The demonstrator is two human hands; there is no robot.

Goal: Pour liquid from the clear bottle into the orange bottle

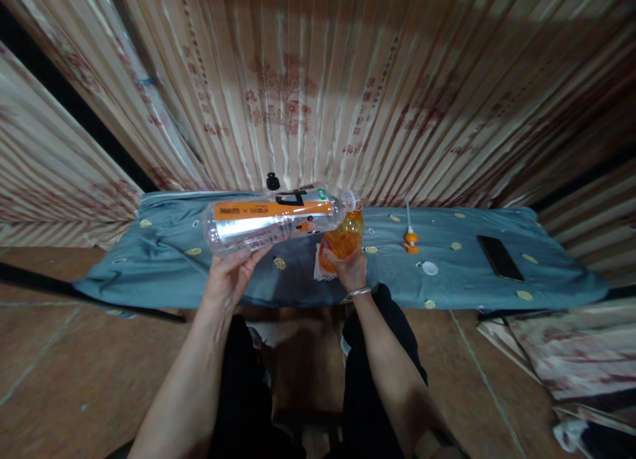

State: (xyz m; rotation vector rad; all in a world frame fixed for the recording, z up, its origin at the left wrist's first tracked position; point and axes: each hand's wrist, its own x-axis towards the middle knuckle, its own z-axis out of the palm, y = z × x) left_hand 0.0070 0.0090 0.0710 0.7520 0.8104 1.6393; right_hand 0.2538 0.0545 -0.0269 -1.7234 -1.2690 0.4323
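Note:
My left hand point(233, 273) is closed round the base end of a large clear plastic bottle point(268, 217) with an orange and silver label. The bottle lies nearly level in the air, its mouth pointing right, at the top of an orange bottle point(348, 237). My right hand point(349, 268) grips this orange, see-through bottle near its lower part; it stands about upright on a folded pale cloth or tissue point(322, 273). Whether liquid runs between the two mouths I cannot tell. To the right lies an orange pump top point(411, 239) with a pale tube.
A blue-green cloth point(298, 290) with pineapple prints covers the narrow table. On it are a white round cap point(429, 268) and a black phone point(499, 257) at the right, and a small black object point(273, 181) at the back. A patterned curtain point(283, 95) hangs behind.

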